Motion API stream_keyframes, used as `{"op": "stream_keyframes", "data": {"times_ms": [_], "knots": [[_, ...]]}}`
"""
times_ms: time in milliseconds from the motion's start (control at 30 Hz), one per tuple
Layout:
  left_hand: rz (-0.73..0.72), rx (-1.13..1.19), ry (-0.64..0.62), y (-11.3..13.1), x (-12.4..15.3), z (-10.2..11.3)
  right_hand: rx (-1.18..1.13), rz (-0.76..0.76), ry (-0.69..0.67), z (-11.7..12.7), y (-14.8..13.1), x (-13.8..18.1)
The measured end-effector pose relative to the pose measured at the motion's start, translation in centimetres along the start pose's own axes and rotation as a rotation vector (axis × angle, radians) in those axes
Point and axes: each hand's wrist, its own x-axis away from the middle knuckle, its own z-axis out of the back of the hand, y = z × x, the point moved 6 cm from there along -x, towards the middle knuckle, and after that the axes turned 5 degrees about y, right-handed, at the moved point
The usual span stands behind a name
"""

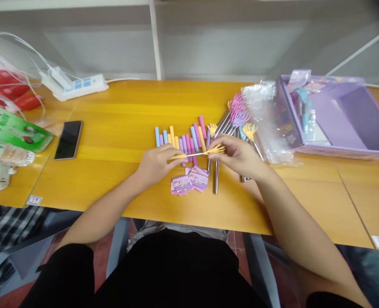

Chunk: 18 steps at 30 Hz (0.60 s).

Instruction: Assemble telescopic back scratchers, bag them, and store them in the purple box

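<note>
My left hand (159, 164) is closed around the yellow grip end of a small back scratcher (195, 153) with a metal rod. My right hand (237, 156) pinches its yellow hand-shaped head. Just behind my hands lies a row of several loose foam grips (183, 136) in blue, yellow, purple and pink. A bunch of metal scratchers with coloured hand-shaped heads (239, 117) lies to the right of them. Small pink and purple cards (191, 180) sit in a pile under my hands.
Everything rests on a yellow wooden table (118, 119). A purple cardboard box (336, 115) and crumpled clear plastic (262, 119) are at the right. A black phone (69, 139), a white power strip (77, 85), a green packet (13, 128) and a bottle (6, 156) lie at the left.
</note>
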Motion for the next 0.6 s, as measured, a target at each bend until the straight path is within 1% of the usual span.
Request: {"op": "stream_keyframes", "data": {"times_ms": [67, 133, 233, 267, 300, 333, 367, 433, 500, 600], "knots": [[0.030, -0.016, -0.053, -0.5, -0.5, 0.5, 0.183, 0.145, -0.016, 0.0, -1.5, -0.1], [0.055, -0.070, -0.164, -0.7, -1.1, 0.8, 0.344, 0.236, -0.027, -0.4, -2.5, 0.2], [0.041, -0.162, -0.473, 0.1, -1.2, 0.6, 0.601, 0.295, -0.079, -1.6, -3.1, 1.6], [0.039, -0.186, -0.562, 0.6, -1.0, 0.6, 0.693, 0.303, -0.099, -2.1, -3.2, 2.2], [0.039, -0.205, -0.623, 1.2, -0.8, 0.6, 0.778, 0.307, -0.118, -2.6, -3.2, 2.8], [0.041, -0.220, -0.656, 1.8, -0.6, 0.7, 0.855, 0.309, -0.133, -2.9, -3.3, 3.5], [0.043, -0.233, -0.661, 2.5, -0.4, 0.8, 0.918, 0.309, -0.145, -3.2, -3.4, 4.1], [0.027, -0.259, -0.638, 4.0, 0.1, 0.8, 1.002, 0.311, -0.167, -3.7, -3.8, 5.3], [0.010, -0.296, -0.616, 5.2, 0.7, 0.6, 1.040, 0.316, -0.188, -4.1, -4.5, 6.2], [0.017, -0.358, -0.597, 6.4, 1.5, 0.1, 1.079, 0.321, -0.179, -4.5, -5.7, 7.3]]}}
